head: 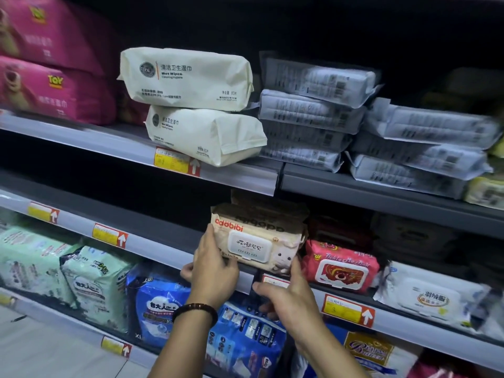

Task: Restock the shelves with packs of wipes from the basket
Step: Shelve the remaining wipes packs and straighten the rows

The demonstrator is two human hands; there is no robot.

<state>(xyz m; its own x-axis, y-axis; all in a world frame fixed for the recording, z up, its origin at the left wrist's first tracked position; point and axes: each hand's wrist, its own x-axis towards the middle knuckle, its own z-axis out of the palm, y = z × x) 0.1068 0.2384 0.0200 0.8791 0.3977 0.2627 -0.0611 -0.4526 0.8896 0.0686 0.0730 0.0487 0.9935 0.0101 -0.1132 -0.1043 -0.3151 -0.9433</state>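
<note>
A soft, beige pack of wipes [259, 240] sits at the centre of the frame, on the front edge of the middle shelf [152, 245], a grey metal ledge with a smooth plastic rail. The pack is a plump film pillow with a hard white oblong flip lid on its face. A matching pack stands close behind it.

The left hand [215, 266] grips the pack's lower left end, its fingers curled around the corner. A bracelet [197, 309] of dark, glossy round beads circles that wrist. The right hand [286, 296] lays one outstretched finger against the pack's lower right corner. Its other fingers hang loosely bent below the rail.

Just right of the beige pack lies a pink pack [341, 266] with a rounded white lid. In the upper centre, two matte cream packs [185, 77] are stacked, crimped at the ends. To the upper right lie piles of flat, crinkled grey packs [313, 105].
</note>
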